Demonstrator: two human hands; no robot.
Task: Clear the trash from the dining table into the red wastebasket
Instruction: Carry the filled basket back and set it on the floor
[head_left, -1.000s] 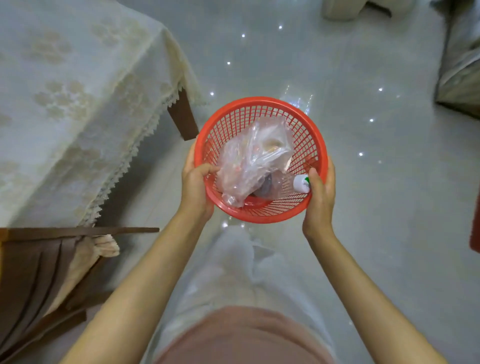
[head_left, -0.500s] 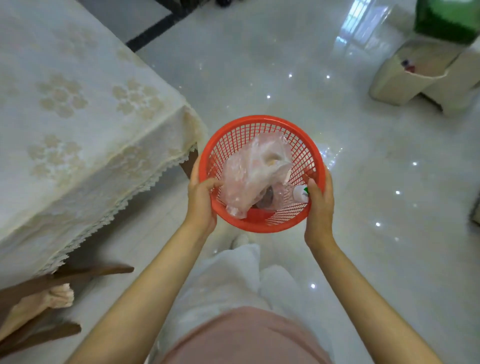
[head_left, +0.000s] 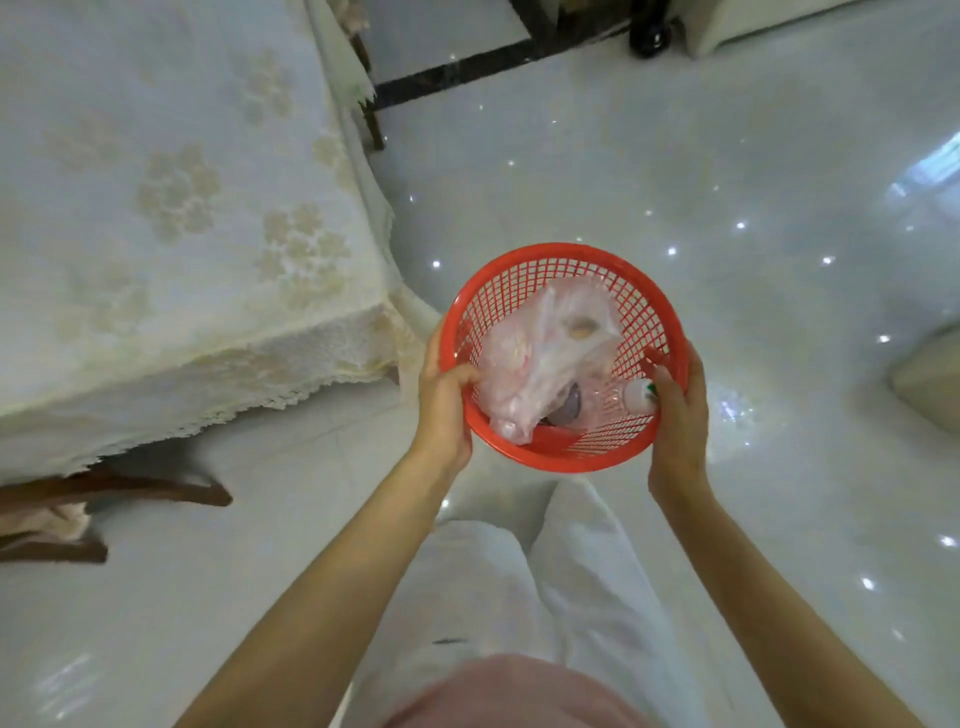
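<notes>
I hold the red wastebasket (head_left: 524, 267) in the air in front of me, over the white floor. My left hand (head_left: 441, 402) grips its left rim, thumb inside. On the opposite rim sits my right hand (head_left: 678, 415), gripping the same way. Inside the basket lies a crumpled clear plastic bag (head_left: 540, 364), and a clear plastic bottle with a white cap (head_left: 636, 397) rests near my right thumb. The dining table (head_left: 171, 218), under a cream lace cloth, stands to the left of the basket with nothing on the part that shows.
A brown wooden chair (head_left: 104, 493) is tucked under the table's near edge at lower left. A dark floor strip (head_left: 467, 67) and a black object (head_left: 649, 36) lie at the far end. Pale furniture (head_left: 930, 374) stands at the right edge. Glossy white floor surrounds me.
The view has swung left and forward along the table; the basket now sits further right and lower in view. Both hands keep the same grip on the rim.
</notes>
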